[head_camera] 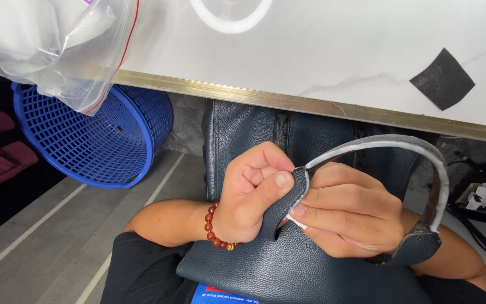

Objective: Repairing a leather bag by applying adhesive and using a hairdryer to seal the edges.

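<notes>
A dark navy leather handbag (288, 264) lies on my lap below the table edge. Its curved handle (417, 155) arches up to the right, with a whitish edge along it. My left hand (248, 194), with a red bead bracelet at the wrist, pinches the handle's left end between thumb and fingers. My right hand (350, 211) is closed beside it, fingertips pressing a small white piece (297, 220) against the same end of the handle. Both hands touch each other at the strap.
A white marble table (333, 62) with a gold edge runs above. On it lie a black square patch (442, 77), a white ring-shaped object (232, 17) and a clear plastic bag (52, 45). A blue mesh basket (94, 138) stands on the floor at left.
</notes>
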